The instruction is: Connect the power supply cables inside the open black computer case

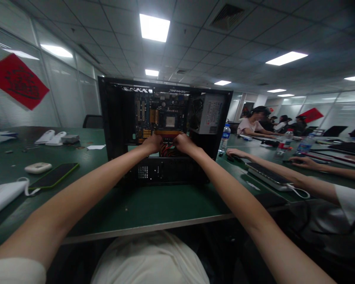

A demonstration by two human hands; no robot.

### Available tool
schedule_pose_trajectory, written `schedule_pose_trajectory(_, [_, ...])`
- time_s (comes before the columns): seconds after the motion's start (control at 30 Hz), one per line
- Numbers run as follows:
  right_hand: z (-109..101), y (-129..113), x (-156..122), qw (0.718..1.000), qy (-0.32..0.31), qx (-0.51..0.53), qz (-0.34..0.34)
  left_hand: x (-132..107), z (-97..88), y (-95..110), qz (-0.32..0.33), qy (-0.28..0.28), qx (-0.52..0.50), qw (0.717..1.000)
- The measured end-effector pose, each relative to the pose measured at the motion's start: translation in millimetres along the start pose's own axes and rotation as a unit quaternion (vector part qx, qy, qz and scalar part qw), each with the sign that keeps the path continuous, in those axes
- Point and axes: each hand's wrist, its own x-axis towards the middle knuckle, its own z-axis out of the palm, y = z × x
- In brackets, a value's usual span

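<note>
An open black computer case (177, 172) stands upright on the green table, its inside facing me. Within it I see a motherboard (148, 105) with a square, pale processor area, and a silver power supply (211, 114) at the upper right. My left hand (153, 144) and my right hand (184, 143) are closed at either end of orange and red memory slots (168, 133) along the board's lower edge. What the fingertips pinch, if anything, is hidden; I cannot tell whether a memory stick is between them. Coloured power cables (167, 150) hang between my hands.
Left on the table (154, 205) lie a phone (55, 176), a white case (38, 168) and a white power bank (6, 197). A water bottle (224, 139) stands beside the case. At right, a neighbour's hand (236, 153) is near a dark device (268, 175) with a white strap.
</note>
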Motion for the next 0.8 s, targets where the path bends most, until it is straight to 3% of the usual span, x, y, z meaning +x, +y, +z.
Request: schedule_pose_trajectory(0.8, [-3.5,-2.3,-3.9,1.0,0.009,0.006,-0.014,2.4,0.3,4.5,-0.003,0.001,0.042,0.999])
